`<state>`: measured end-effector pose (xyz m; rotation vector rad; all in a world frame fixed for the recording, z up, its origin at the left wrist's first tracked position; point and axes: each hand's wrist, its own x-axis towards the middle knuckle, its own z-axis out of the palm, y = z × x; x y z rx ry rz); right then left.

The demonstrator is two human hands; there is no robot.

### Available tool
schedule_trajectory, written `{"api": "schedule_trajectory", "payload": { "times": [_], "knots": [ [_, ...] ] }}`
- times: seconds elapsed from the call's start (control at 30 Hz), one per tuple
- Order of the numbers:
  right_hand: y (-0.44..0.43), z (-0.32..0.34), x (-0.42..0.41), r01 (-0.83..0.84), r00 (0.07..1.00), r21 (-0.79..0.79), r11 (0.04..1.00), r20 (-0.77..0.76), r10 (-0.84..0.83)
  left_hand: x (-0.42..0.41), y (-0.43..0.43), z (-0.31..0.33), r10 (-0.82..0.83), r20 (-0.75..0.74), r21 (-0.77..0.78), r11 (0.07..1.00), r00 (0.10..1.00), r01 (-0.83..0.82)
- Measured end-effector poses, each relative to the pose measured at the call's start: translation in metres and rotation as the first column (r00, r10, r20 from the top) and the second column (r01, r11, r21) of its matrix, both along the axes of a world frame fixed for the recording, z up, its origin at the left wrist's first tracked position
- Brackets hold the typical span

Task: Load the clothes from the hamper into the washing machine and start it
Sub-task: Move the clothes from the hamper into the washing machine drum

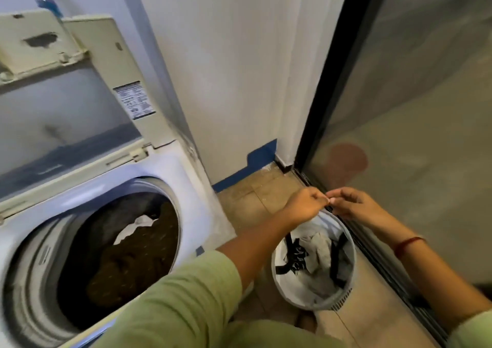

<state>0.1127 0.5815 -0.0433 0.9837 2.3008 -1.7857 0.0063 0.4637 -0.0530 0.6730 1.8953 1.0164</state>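
The round grey hamper stands on the floor to the right of the washing machine. Inside it lie white, grey and black clothes. The washer's lid is up, and brown and white clothes lie in the drum. My left hand and my right hand hover above the hamper's far rim. Their fingers are curled and the fingertips meet. I see no garment between them.
A white wall with a blue base strip stands behind the hamper. A dark-framed glass sliding door runs along the right, its floor track close beside the hamper. Tan floor tiles lie between the washer and the door.
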Motion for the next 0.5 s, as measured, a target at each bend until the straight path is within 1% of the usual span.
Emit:
{"api": "schedule_trajectory", "payload": {
  "times": [0.07, 0.17, 0.27, 0.37, 0.5],
  "knots": [
    [0.010, -0.017, 0.011, 0.037, 0.998, -0.016, 0.999, 0.058, -0.036, 0.015, 0.011, -0.018, -0.044, 0.048, -0.094, 0.994, 0.998, 0.048],
    [0.019, -0.044, 0.025, 0.056, 0.991, -0.022, 0.998, 0.124, -0.053, 0.025, 0.015, -0.043, -0.122, 0.048, -0.213, 0.968, 0.991, 0.129],
    [0.024, -0.075, 0.039, 0.057, 0.984, -0.038, 0.998, 0.170, -0.050, 0.026, 0.014, -0.074, -0.200, 0.040, -0.311, 0.928, 0.979, 0.203],
    [0.025, -0.109, 0.054, 0.056, 0.968, -0.050, 0.997, 0.245, -0.042, 0.029, 0.011, -0.108, -0.265, 0.028, -0.438, 0.863, 0.964, 0.250],
    [0.024, -0.163, 0.069, 0.034, 0.945, -0.059, 0.998, 0.327, -0.013, 0.038, 0.007, -0.153, -0.210, 0.080, -0.526, 0.821, 0.974, 0.221]
  ]
}}
